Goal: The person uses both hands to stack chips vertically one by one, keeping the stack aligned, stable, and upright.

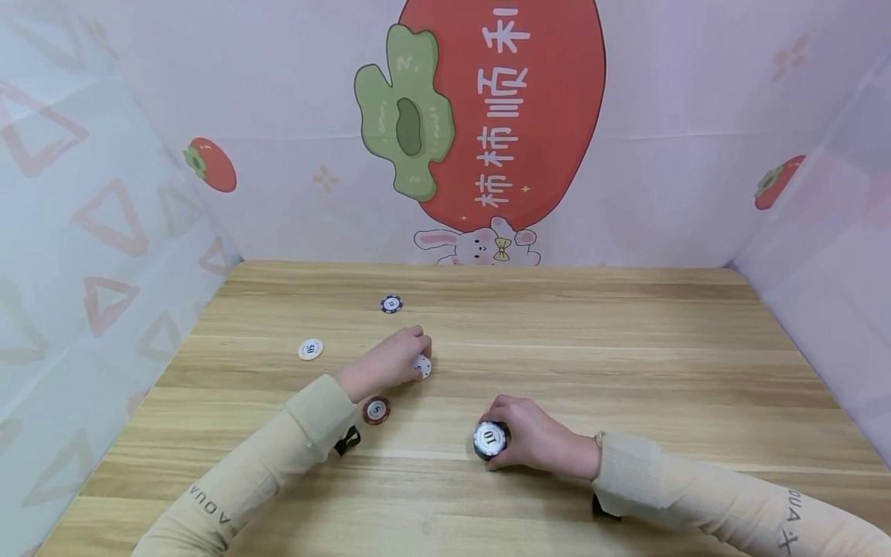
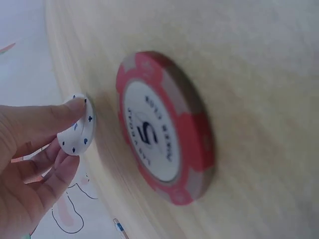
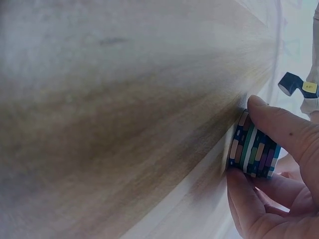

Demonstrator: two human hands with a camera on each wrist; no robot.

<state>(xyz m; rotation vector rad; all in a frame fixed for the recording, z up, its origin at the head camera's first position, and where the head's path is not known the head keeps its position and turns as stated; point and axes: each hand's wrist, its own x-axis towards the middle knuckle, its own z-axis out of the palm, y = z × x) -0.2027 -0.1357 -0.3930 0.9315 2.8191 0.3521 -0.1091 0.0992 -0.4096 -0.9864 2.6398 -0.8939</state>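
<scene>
Between thumb and fingers, my left hand (image 1: 391, 360) pinches a white poker chip (image 1: 424, 367) with small dark suit marks. In the left wrist view this white chip (image 2: 86, 130) is tilted close to the tabletop; whether its edge touches is unclear. A red-and-white poker chip (image 1: 377, 411) marked 5 lies flat near the left wrist. My right hand (image 1: 541, 439) grips a stack of poker chips (image 1: 489, 440) from its sides, the top one marked 10. Seen from the right wrist, the stack (image 3: 253, 149) has several layers of blue, green, white and purple, partly hidden by the fingers.
A white chip (image 1: 310, 350) marked 50 lies at the left on the wooden table (image 1: 626, 333). Farther back is a dark blue-and-white chip (image 1: 391, 304). Printed cloth walls (image 1: 682, 139) enclose the table's back and sides.
</scene>
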